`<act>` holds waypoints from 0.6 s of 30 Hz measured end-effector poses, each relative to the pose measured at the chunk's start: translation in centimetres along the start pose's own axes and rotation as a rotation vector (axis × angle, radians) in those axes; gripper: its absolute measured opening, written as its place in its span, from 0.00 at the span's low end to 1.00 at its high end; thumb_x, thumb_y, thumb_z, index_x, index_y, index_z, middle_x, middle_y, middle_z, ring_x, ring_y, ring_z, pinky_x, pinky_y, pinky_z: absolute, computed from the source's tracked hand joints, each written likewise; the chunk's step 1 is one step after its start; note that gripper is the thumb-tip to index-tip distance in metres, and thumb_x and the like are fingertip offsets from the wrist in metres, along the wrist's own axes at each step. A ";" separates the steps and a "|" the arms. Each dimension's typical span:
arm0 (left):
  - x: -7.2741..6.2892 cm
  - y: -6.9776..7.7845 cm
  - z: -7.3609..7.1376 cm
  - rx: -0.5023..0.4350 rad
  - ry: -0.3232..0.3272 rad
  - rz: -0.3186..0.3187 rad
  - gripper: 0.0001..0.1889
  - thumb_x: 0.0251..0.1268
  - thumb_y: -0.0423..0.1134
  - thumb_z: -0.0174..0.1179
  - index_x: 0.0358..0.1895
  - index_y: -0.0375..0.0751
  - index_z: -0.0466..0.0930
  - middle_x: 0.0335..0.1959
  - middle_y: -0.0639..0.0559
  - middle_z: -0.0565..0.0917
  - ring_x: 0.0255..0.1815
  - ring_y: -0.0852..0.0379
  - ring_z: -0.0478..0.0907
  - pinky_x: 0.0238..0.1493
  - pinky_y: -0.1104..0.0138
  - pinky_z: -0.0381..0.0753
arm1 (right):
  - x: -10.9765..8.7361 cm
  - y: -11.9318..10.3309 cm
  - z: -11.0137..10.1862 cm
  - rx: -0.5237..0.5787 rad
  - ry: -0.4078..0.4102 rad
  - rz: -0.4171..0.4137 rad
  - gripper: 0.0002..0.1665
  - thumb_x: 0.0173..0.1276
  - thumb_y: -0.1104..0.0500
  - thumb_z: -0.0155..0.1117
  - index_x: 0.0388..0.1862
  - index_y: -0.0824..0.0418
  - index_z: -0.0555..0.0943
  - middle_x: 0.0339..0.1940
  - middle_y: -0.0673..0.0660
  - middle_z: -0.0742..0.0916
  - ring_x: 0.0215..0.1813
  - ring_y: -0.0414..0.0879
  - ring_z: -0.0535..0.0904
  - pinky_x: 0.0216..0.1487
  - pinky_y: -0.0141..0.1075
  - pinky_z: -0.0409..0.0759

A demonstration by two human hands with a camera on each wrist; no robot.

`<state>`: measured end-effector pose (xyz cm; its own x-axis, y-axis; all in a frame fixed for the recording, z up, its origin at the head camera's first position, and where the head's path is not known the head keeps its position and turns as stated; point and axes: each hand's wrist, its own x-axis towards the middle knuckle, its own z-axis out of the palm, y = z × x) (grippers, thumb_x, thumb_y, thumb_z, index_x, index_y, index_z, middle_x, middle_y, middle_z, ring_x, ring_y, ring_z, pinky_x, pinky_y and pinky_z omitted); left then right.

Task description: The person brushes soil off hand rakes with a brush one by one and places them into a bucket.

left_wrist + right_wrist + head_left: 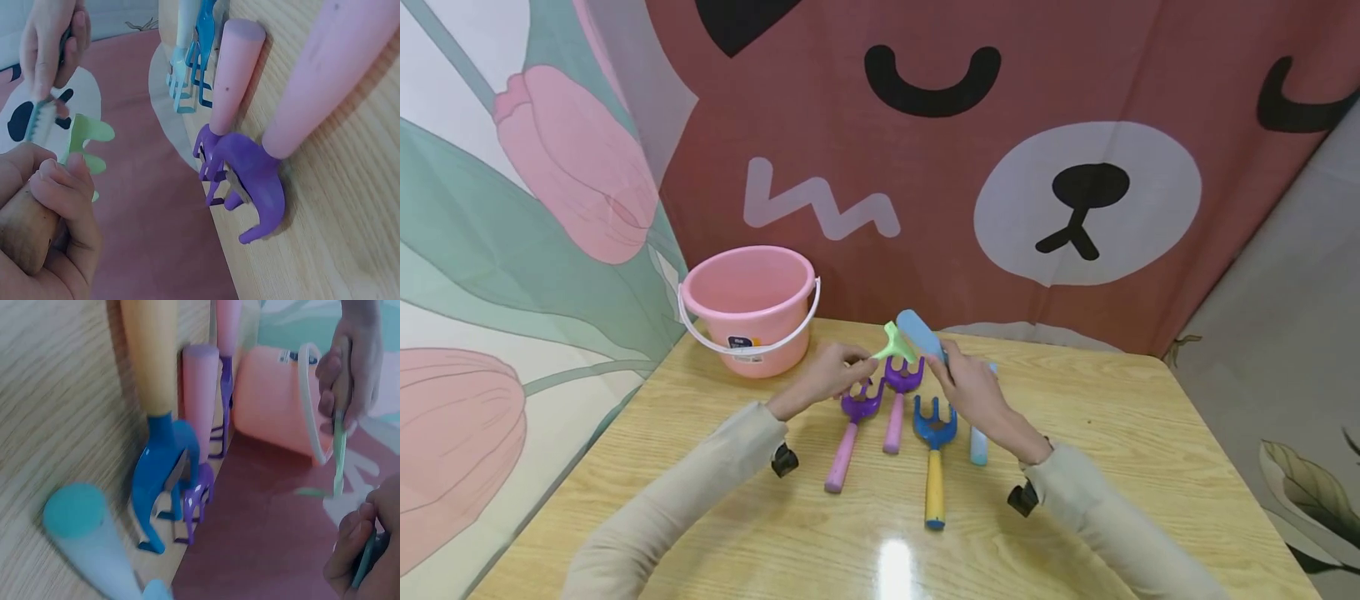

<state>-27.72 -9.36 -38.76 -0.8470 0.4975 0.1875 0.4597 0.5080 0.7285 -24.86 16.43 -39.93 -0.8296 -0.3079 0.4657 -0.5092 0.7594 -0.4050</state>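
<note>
My left hand point(829, 375) grips the wooden handle point(28, 231) of a small hand rake with a light green, pronged head point(897, 345). The fingers curl round that handle in the left wrist view. My right hand point(976, 396) holds a blue brush point(919, 332) with pale bristles, whose grip is mostly hidden in the palm. Rake head and brush are close together above the table; whether they touch I cannot tell. Beneath the hands lie two purple rakes point(861, 406) with pink handles and a blue rake point(934, 433) with a yellow handle.
A pink bucket point(760, 325) with a white handle stands at the back left of the wooden table point(1075, 517). Partly under my right hand lies a light blue rake point(978, 446). A bear-printed cloth point(940, 200) hangs behind the table's back edge.
</note>
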 end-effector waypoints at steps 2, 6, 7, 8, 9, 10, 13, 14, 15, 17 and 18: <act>0.1 0.2 0.2 0.000 -0.005 -0.001 0.11 0.73 0.45 0.58 0.36 0.47 0.85 0.20 0.56 0.80 0.13 0.62 0.70 0.15 0.70 0.68 | 0.0 -0.4 0.2 0.006 -0.016 -0.019 0.22 0.80 0.54 0.51 0.58 0.72 0.72 0.19 0.51 0.75 0.15 0.40 0.68 0.16 0.33 0.66; 0.1 0.3 0.5 -0.001 -0.013 0.015 0.11 0.72 0.44 0.58 0.32 0.46 0.84 0.19 0.56 0.79 0.13 0.63 0.69 0.15 0.71 0.66 | 0.0 0.2 0.4 -0.027 -0.042 0.013 0.20 0.80 0.54 0.51 0.53 0.72 0.72 0.18 0.51 0.73 0.15 0.41 0.67 0.14 0.33 0.63; 0.2 0.3 0.6 -0.012 -0.016 0.016 0.11 0.72 0.44 0.58 0.31 0.45 0.84 0.18 0.56 0.78 0.13 0.63 0.69 0.15 0.71 0.66 | 0.0 0.6 0.4 -0.038 -0.043 0.034 0.19 0.80 0.54 0.52 0.52 0.72 0.73 0.18 0.51 0.73 0.15 0.42 0.67 0.14 0.33 0.63; 0.2 0.2 0.6 -0.019 -0.017 0.016 0.12 0.72 0.43 0.58 0.31 0.45 0.84 0.18 0.57 0.78 0.13 0.63 0.69 0.15 0.71 0.66 | 0.0 1.0 0.4 -0.047 -0.040 0.056 0.19 0.80 0.55 0.52 0.51 0.73 0.73 0.18 0.52 0.73 0.15 0.43 0.67 0.15 0.34 0.63; 0.2 0.2 0.6 -0.028 -0.018 0.015 0.12 0.72 0.43 0.58 0.31 0.44 0.85 0.18 0.56 0.78 0.13 0.63 0.69 0.14 0.71 0.67 | -0.1 1.4 0.3 -0.052 -0.037 0.077 0.19 0.80 0.55 0.52 0.50 0.73 0.72 0.17 0.52 0.73 0.15 0.43 0.67 0.15 0.34 0.63; 0.2 0.1 0.6 -0.039 -0.015 0.010 0.12 0.73 0.43 0.58 0.32 0.44 0.85 0.18 0.56 0.79 0.13 0.63 0.69 0.14 0.71 0.67 | -0.2 1.8 0.3 -0.057 -0.033 0.097 0.18 0.79 0.55 0.52 0.49 0.73 0.73 0.17 0.53 0.73 0.15 0.44 0.67 0.15 0.35 0.64; 0.1 0.0 0.4 -0.043 0.005 0.008 0.11 0.73 0.42 0.57 0.36 0.42 0.86 0.19 0.56 0.79 0.12 0.62 0.70 0.14 0.69 0.69 | -0.5 2.5 0.2 -0.048 -0.038 0.136 0.19 0.80 0.55 0.52 0.50 0.74 0.73 0.18 0.54 0.73 0.15 0.45 0.68 0.16 0.36 0.65; 0.1 0.0 0.3 -0.042 0.014 0.008 0.11 0.74 0.41 0.57 0.37 0.42 0.86 0.20 0.56 0.79 0.12 0.61 0.70 0.14 0.69 0.69 | -0.6 2.7 0.2 -0.043 -0.041 0.141 0.20 0.80 0.55 0.51 0.51 0.74 0.72 0.18 0.54 0.73 0.15 0.45 0.67 0.16 0.36 0.65; 0.1 -0.1 0.2 -0.036 0.022 0.010 0.11 0.73 0.41 0.57 0.37 0.41 0.86 0.20 0.56 0.79 0.12 0.61 0.71 0.14 0.69 0.69 | -0.7 2.8 0.2 -0.038 -0.047 0.146 0.21 0.80 0.55 0.51 0.52 0.74 0.72 0.18 0.54 0.73 0.15 0.44 0.67 0.16 0.36 0.65; 0.2 -0.2 0.0 -0.018 0.038 0.013 0.11 0.73 0.41 0.56 0.37 0.41 0.86 0.20 0.56 0.79 0.13 0.61 0.71 0.14 0.69 0.70 | -0.8 2.8 0.2 -0.027 -0.063 0.154 0.22 0.81 0.54 0.50 0.54 0.74 0.72 0.18 0.54 0.74 0.15 0.43 0.67 0.15 0.35 0.64; 0.2 -0.2 0.0 -0.018 0.040 0.010 0.11 0.73 0.41 0.56 0.37 0.41 0.85 0.19 0.56 0.78 0.13 0.61 0.72 0.14 0.69 0.71 | -0.9 2.8 0.2 -0.022 -0.071 0.156 0.22 0.81 0.53 0.50 0.54 0.74 0.72 0.18 0.54 0.74 0.15 0.43 0.67 0.15 0.35 0.64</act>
<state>-27.99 -9.39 -38.83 -0.8527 0.4733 0.2209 0.4633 0.4901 0.7383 -25.61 18.70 -41.64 -0.9127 -0.2245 0.3414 -0.3685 0.8132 -0.4505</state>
